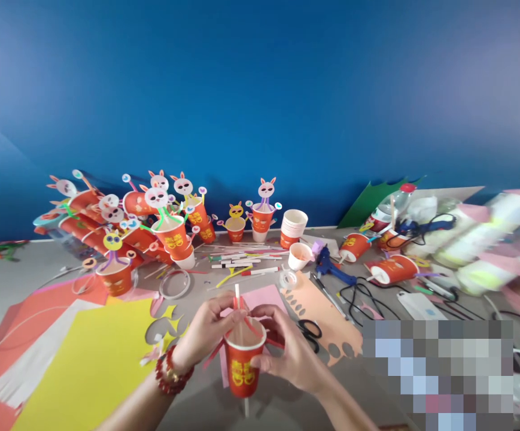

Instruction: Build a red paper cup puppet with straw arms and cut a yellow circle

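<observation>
In front of me is a red paper cup [242,368] with yellow lettering and a white rim. A white stick [237,292] rises above the cup's mouth, and a white end pokes out below its base. My left hand [210,329] pinches the stick together with a red strip [254,327] over the opening. Around the cup's right side curls my right hand [282,350], thumb against the wall and fingers near the rim. Other red strips stick out at both sides of the cup. A beaded bracelet [170,374] circles my left wrist.
Left lie yellow paper [89,365] and red sheets. Finished animal-faced cups [167,233] crowd the back left, beside stacked cups [294,224]. Right are black-handled scissors [310,335], orange cut-out paper [322,311], a blue glue gun [331,269] with cables, and a blurred arm at the edge.
</observation>
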